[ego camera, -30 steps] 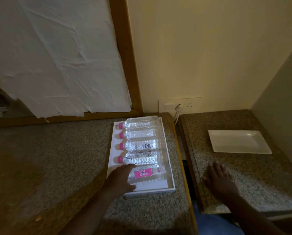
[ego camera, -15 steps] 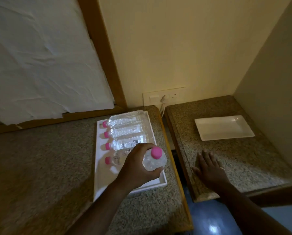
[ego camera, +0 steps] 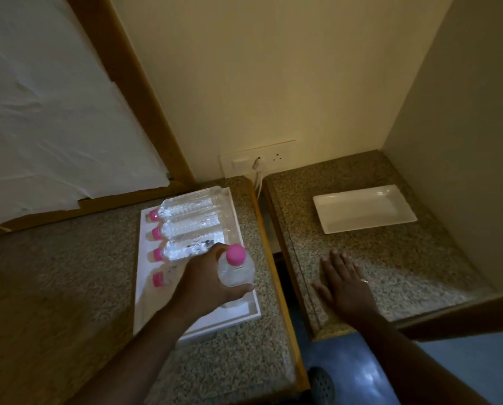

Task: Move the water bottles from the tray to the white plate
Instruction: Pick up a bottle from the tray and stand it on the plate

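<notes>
Step in hand: carrying the first water bottle across to the white plate [ego camera: 364, 212], as I judge it; the plate is bare.
Left hand [ego camera: 207, 283]: its grip is wrapped around the body of a held bottle [ego camera: 236, 268], fingers pressed against the plastic, above the near end of the tray [ego camera: 152, 314].
Held bottle: lifted clear of the tray, pink cap pointing up toward the camera.
Right hand [ego camera: 343, 283]: lies flat, palm down, fingers spread, on the right desk [ego camera: 396, 267]; it grasps nothing. A ring shows on one finger.
Remaining bottles [ego camera: 190, 225]: four lie on their sides in a row in the tray, pink caps to the left, touching or nearly so.
Plate position: far side of the right desk, well apart from the tray, beyond a gap between the two desks.
Doing it well: lift high enough to clear the tray's raised rim, cross the gap without squeezing hard, then lay the bottle on its side along the plate's length so it cannot roll off.
Materials: bottles are thin, clear, ribbed plastic, likely slippery and easily dented; the tray is white, rectangular, shallow-walled; the plate is glossy, white, rectangular with a low lip; both desks are speckled stone with wooden edging.
</notes>
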Demonstrator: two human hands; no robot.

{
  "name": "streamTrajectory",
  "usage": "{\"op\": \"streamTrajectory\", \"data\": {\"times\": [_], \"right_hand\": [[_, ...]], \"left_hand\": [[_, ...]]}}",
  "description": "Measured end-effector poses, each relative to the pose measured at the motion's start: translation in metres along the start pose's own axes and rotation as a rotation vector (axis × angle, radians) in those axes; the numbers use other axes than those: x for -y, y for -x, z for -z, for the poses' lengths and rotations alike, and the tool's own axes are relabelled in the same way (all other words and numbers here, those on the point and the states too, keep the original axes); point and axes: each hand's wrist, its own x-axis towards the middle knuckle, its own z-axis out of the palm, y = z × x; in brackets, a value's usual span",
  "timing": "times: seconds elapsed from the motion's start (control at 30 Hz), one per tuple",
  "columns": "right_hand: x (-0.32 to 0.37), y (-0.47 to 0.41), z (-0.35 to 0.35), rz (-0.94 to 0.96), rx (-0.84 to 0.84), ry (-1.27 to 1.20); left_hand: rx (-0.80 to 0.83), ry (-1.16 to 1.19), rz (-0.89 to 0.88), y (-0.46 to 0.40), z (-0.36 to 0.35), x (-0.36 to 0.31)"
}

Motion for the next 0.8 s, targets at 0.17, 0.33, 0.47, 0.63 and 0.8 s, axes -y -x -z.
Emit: {"op": "streamTrajectory", "data": {"times": [0.17,0.33,0.47,0.63,0.8], "right_hand": [[-0.053,0.006,0.018,-0.105,-0.064,-0.017],[-0.114,0.005,0.033,-0.164,-0.116,-0.025],[-0.144,0.001,0.040,-0.183,-0.114,-0.019],[-0.156,-0.008,0.039,-0.171,-0.141,-0.037],[-0.156,-0.011,0.033,-0.153,-0.197,-0.045]], "left_hand": [[-0.040,0.064,-0.045,-0.028,0.006,-0.053],[-0.060,0.220,-0.117,-0.092,-0.040,-0.130],[-0.015,0.286,-0.082,-0.163,-0.116,-0.180],[0.065,0.306,-0.102,-0.230,-0.198,-0.214],[0.165,0.281,-0.099,-0.258,-0.251,-0.207]]}}
